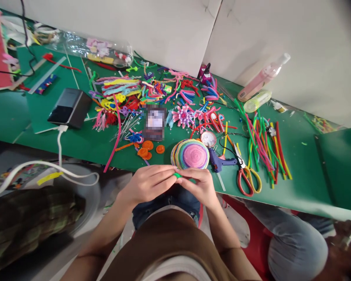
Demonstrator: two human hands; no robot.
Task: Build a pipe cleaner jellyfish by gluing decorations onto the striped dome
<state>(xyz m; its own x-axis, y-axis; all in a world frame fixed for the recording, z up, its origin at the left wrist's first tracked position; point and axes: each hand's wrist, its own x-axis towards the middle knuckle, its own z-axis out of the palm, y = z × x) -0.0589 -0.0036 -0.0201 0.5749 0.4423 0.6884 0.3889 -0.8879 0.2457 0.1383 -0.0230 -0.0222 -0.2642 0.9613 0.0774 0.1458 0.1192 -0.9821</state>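
pale wall (pixel 163 27) | dark slanting seam (pixel 213 31) | green table (pixel 305 166) against wall

At bottom centre, a brown top (pixel 160 238) with a pale, curved band (pixel 177 266) (seemingly its neckline); just above, dark blue jeans (pixel 146 212)

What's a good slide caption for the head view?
Left hand and right hand hold a green piece, scissors nearby.

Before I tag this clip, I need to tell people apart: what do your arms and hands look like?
The left hand and right hand are bare, no gloves or rings showing. The forearms show no sleeves, watch or bracelet. The top is brown.
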